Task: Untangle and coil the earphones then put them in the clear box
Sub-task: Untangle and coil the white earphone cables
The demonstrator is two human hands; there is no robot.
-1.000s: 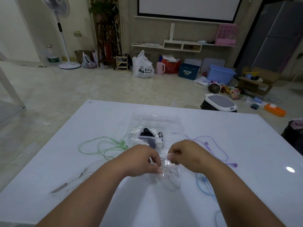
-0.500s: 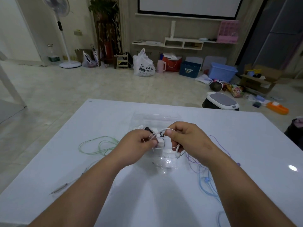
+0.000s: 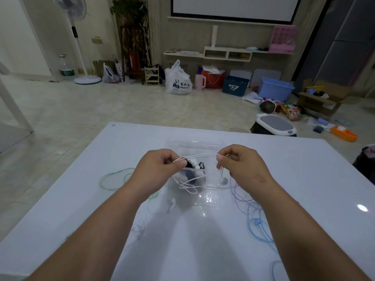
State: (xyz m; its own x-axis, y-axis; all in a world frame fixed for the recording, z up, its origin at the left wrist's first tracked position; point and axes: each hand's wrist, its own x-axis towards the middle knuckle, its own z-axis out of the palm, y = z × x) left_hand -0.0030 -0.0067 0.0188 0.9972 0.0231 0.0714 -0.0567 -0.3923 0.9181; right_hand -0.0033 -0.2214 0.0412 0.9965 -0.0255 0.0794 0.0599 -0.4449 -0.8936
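Plainly mid-untangle, with coiling not yet begun.

Far left on the worktop (image 3: 304, 169): green earphones (image 3: 113, 179), loose, apart from the work. Left hand (image 3: 160, 171): fingers curled, pinching one end of a taut stretch of the white earphones (image 3: 188, 185). Under that stretch: slack loops, crossed and hanging over the clear box (image 3: 194, 141), open-topped, set just beyond the hands, some dark and white bits already inside. Right hand (image 3: 241, 169): curled likewise, pinching the other end of the same stretch. Just right of the box: purple earphones (image 3: 236, 192) and blue earphones (image 3: 257, 226), overlapping, untouched.

Next, probably: slacken the pull, pick the crossed loops apart, then wind the cord round the fingers and drop it in the box. Better not to tug harder, for fear of tightening the knot.

Beyond the worktop: pale tiled floor (image 3: 101, 102); along the far wall a fan (image 3: 80, 47) at left, a white bag (image 3: 177, 82) mid-room, a blue bin (image 3: 277, 88) to the right.
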